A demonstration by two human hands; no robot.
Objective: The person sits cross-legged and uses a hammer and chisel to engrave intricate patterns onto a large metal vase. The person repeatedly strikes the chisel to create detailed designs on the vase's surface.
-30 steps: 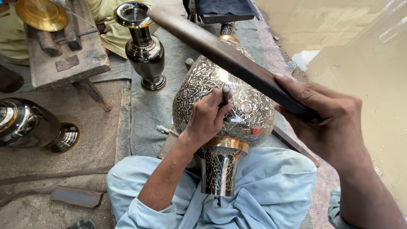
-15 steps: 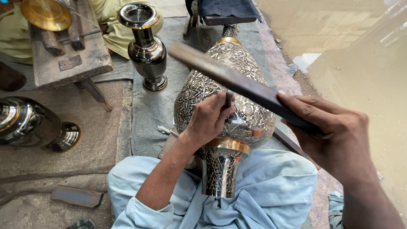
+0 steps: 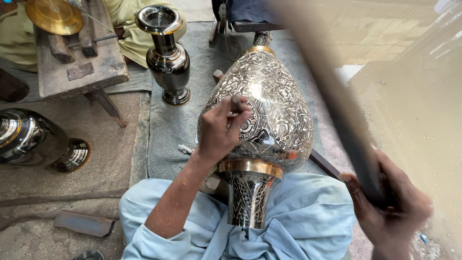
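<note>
Head view: grey mat (image 3: 173, 125) beneath engraved vase (image 3: 269, 110), dusty floor (image 3: 72, 192).

Three metal vases are showing: one engraved silver vase (image 3: 262, 110), with one plain polished vase (image 3: 167, 55) standing behind it to its left and one polished vase (image 3: 33, 139) lying farther left.

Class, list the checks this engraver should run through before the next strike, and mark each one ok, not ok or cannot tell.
1. Left hand holds the chisel against the engraved vase: ok.
2. Right hand grips the dark bar, raised: ok.
3. Vase rests on the lap: ok.
4. Chisel tip on the pattern line: cannot tell.
5. Plain vase stands apart from the work: ok.
</note>
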